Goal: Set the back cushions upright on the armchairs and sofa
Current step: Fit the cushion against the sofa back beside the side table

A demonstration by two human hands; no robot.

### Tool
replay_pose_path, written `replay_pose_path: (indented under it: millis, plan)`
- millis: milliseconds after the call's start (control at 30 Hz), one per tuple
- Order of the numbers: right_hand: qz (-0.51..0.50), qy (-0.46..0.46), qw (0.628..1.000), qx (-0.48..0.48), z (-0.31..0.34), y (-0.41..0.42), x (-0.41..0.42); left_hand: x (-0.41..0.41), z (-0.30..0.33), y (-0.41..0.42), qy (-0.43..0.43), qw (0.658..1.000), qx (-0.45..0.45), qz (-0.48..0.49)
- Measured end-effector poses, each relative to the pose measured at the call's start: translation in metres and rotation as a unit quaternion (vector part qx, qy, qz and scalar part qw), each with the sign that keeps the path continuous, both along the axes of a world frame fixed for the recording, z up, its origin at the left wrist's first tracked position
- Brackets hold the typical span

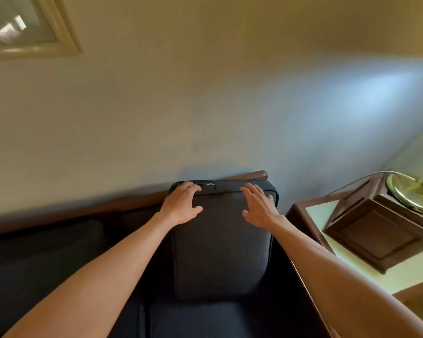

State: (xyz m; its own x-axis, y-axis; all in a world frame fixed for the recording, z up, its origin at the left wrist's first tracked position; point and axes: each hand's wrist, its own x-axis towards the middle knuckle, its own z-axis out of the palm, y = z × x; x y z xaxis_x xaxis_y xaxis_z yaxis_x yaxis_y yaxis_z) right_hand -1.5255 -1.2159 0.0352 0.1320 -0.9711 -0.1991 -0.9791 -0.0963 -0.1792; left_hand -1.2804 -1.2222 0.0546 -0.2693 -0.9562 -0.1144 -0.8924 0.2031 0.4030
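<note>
A dark grey back cushion [220, 245] stands upright at the right end of the sofa [47, 252], leaning against the wooden back rail [249, 175] by the wall. Its zipper runs along the top edge. My left hand [181, 206] sits on the cushion's upper left corner, fingers curled over the top edge. My right hand [259, 206] lies flat on the upper right of the cushion's face with straight, spread fingers. Another dark cushion to the left is in deep shadow, and its pose is unclear.
A wooden side table [310, 211] with a pale top stands right of the sofa. On it are a dark wooden box [376, 232] and a brass lamp base [413, 193]. A framed picture [27, 28] hangs on the wall at upper left.
</note>
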Motion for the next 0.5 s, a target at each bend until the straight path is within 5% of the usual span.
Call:
replay_pose_path:
  millis: [267,500]
  plan:
    - [0.012,0.036,0.999,0.021,-0.048,-0.014,-0.073,-0.059,-0.047,-0.025,-0.088,0.994,0.063,-0.002]
    - [0.020,0.039,0.995,-0.087,-0.037,0.002,-0.074,-0.071,-0.044,0.026,-0.119,0.991,-0.044,0.048]
